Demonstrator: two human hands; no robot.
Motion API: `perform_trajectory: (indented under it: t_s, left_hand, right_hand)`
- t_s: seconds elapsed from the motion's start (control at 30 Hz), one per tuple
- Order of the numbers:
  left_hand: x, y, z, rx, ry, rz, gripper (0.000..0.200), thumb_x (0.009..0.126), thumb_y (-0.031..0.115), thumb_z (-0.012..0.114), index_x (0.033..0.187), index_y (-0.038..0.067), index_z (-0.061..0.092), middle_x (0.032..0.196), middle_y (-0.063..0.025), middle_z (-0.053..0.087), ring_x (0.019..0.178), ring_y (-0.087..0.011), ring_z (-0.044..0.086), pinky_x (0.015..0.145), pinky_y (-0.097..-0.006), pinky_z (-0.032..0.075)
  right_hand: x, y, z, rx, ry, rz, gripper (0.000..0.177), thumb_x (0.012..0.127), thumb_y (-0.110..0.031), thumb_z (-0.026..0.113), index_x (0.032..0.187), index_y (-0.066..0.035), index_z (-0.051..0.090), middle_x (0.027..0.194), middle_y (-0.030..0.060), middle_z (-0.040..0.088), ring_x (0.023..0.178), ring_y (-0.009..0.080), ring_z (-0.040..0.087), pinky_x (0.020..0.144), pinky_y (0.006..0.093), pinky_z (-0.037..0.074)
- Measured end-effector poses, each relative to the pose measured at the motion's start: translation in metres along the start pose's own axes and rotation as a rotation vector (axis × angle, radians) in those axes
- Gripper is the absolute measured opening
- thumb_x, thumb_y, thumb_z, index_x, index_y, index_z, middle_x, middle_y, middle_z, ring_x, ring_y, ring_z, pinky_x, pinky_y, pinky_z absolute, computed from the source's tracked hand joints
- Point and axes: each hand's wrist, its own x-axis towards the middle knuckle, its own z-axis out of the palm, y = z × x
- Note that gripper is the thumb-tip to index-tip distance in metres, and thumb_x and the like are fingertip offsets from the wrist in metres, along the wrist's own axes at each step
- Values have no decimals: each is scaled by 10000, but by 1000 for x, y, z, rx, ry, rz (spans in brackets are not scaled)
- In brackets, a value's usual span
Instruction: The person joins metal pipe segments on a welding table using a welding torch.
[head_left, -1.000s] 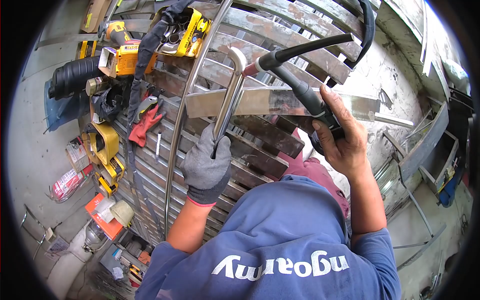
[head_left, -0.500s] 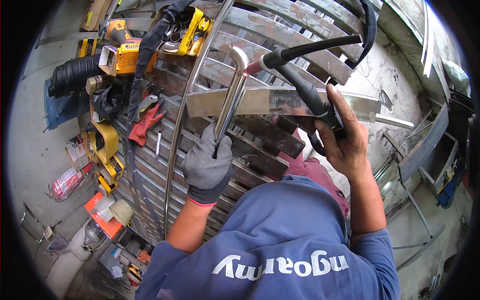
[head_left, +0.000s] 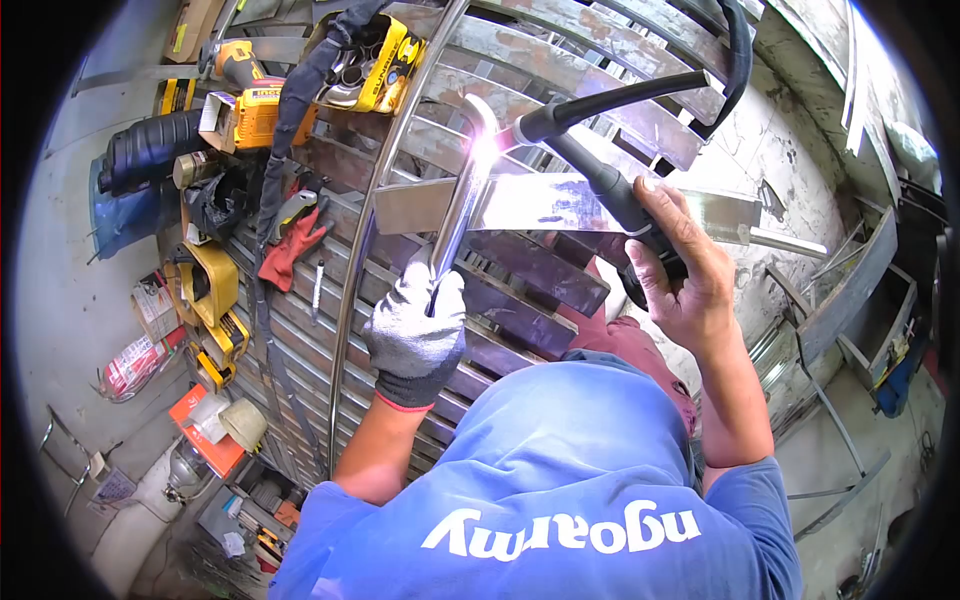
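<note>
My left hand (head_left: 415, 325), in a grey glove, is wrapped round the lower end of a bent shiny metal tube (head_left: 462, 205). The tube lies across a flat metal bar (head_left: 540, 203). My bare right hand (head_left: 685, 240) grips a black welding torch (head_left: 618, 190), with the thumb and fingers round its handle. Its head points left at the tube, just below the bend. A bright white-violet glow at the torch tip hides the exact spot on the tube.
A slatted metal table (head_left: 510, 330) lies under the work, with a long curved tube (head_left: 350, 300) on it. On the left are a yellow grinder box (head_left: 258, 118), red pliers or glove (head_left: 290, 248) and a marker (head_left: 318, 287). A metal frame (head_left: 870, 290) stands at right.
A bright arc has lit at the torch tip, brightening the tube, bar, glove and shirt. My right hand and the torch have shifted slightly left. My left hand has barely moved.
</note>
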Motion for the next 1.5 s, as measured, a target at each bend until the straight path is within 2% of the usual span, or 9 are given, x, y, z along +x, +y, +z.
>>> perform_trajectory:
  t_s: [0.07,0.2,0.3,0.6,0.7,0.9,0.97,1.13,1.5]
  left_hand:
    - [0,1,-2,38,-41,-19,341,975,206,752,1298,103,720,872,-152,731,762,-364,729,686,-462,576]
    - [2,1,4,-105,83,14,356,982,218,752,1326,132,711,907,-154,747,776,-373,734,702,-466,578]
    - [1,-1,9,-78,150,36,412,906,224,818,1294,135,716,845,-153,755,724,-381,737,644,-481,583]
    - [1,-2,11,-75,122,7,434,911,258,812,1312,135,701,838,-157,754,717,-383,737,642,-494,579]
    - [0,3,5,-66,52,-52,373,974,193,764,1337,131,707,908,-154,756,770,-368,737,698,-457,578]
    - [0,-1,8,-95,124,22,368,967,202,773,1323,133,713,889,-159,750,749,-368,733,676,-462,575]
    - [0,3,0,88,-45,-47,371,962,206,776,1319,128,714,893,-160,752,746,-368,731,671,-458,576]
    - [1,0,8,-96,107,-2,378,961,208,771,1328,139,713,919,-159,763,753,-379,736,689,-477,579]
    - [1,2,11,32,174,65,431,910,254,806,1303,106,708,845,-154,765,682,-380,725,620,-494,569]
  right_hand:
    - [-1,2,-1,3,-10,-5,586,907,6,793,1468,-40,628,1393,186,711,1258,406,699,1166,503,501]
    - [-6,2,3,145,56,93,641,909,26,794,1512,-31,584,1426,230,681,1292,412,686,1119,461,532]
    - [-7,5,2,119,25,52,673,911,40,793,1536,-20,551,1443,253,663,1304,424,677,1076,442,551]
    - [-6,7,2,111,15,11,656,907,30,797,1517,-17,564,1431,233,677,1299,452,671,1063,468,557]
    - [-4,6,2,59,20,-24,644,909,17,797,1511,-19,570,1428,215,686,1294,454,671,1080,482,548]
    - [-1,3,0,3,-22,-42,609,919,3,789,1494,-28,591,1407,199,703,1297,453,671,1124,494,523]
    - [-2,3,0,-12,-34,-29,612,919,5,788,1497,-30,590,1404,199,704,1296,452,672,1133,492,518]
    - [-5,4,4,80,44,-4,631,921,17,785,1514,-32,576,1411,207,698,1299,447,673,1123,475,526]
    - [-6,5,3,42,27,-29,638,923,10,794,1520,-27,571,1421,215,691,1309,455,665,1076,472,547]
